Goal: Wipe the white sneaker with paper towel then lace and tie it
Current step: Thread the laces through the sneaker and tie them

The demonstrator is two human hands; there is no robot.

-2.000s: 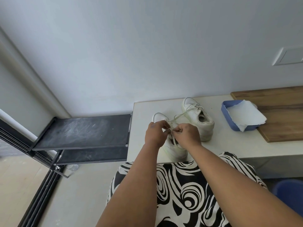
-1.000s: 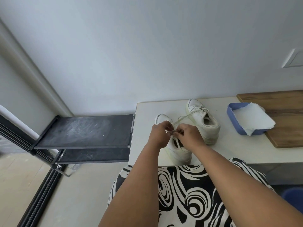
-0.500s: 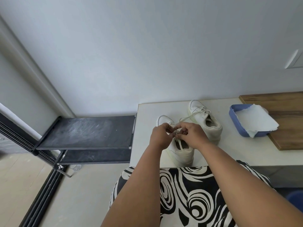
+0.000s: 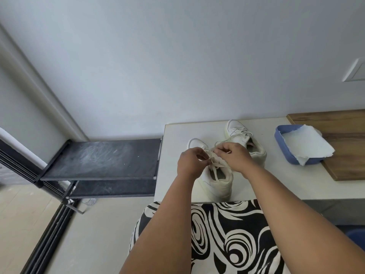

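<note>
A white sneaker (image 4: pixel 216 179) stands on the pale table (image 4: pixel 286 182), heel toward me, toe toward the wall. Both hands work over its tongue. My left hand (image 4: pixel 190 162) pinches one end of the cream shoelace (image 4: pixel 214 164) at the shoe's left side. My right hand (image 4: pixel 234 156) pinches the other end just above the eyelets. The lace crosses between my fingertips, which hide the knot area. A used paper towel (image 4: pixel 310 145) lies in a blue tray (image 4: pixel 280 138) to the right.
A second white sneaker (image 4: pixel 254 149), laced, stands behind and to the right of the first. A wooden board (image 4: pixel 347 155) lies under the tray's right side. A black shelf rack (image 4: pixel 98 161) adjoins the table's left edge. The wall is close behind.
My hands have stayed on the lace over the sneaker's tongue, with the fingers shifting slightly and the right hand lifting a little. The view has drifted left, so everything sits further right.
</note>
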